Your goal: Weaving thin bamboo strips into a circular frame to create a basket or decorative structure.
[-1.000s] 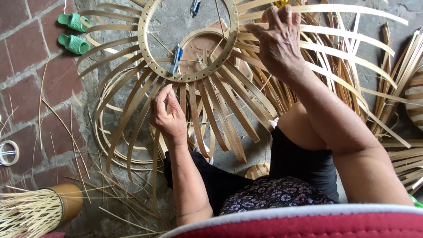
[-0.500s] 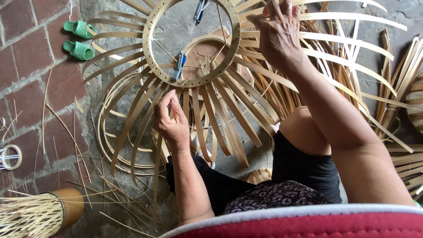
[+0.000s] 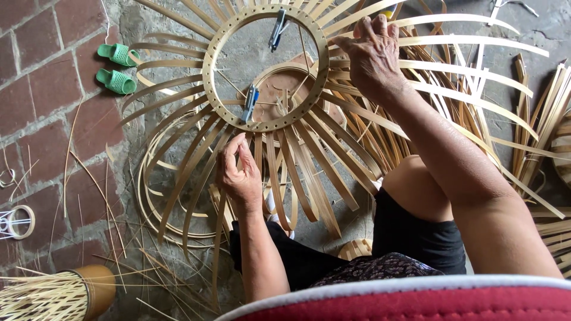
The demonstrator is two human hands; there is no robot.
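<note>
Head view | left hand pinches bamboo strip | right hand grips ring

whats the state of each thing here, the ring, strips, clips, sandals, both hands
bamboo ring: held up, flat strips fanning out all round
blue clips: clamped on the ring
green sandals: off, lying on the floor
left hand: pinching a strip
right hand: gripping the strips at the ring's edge
</note>
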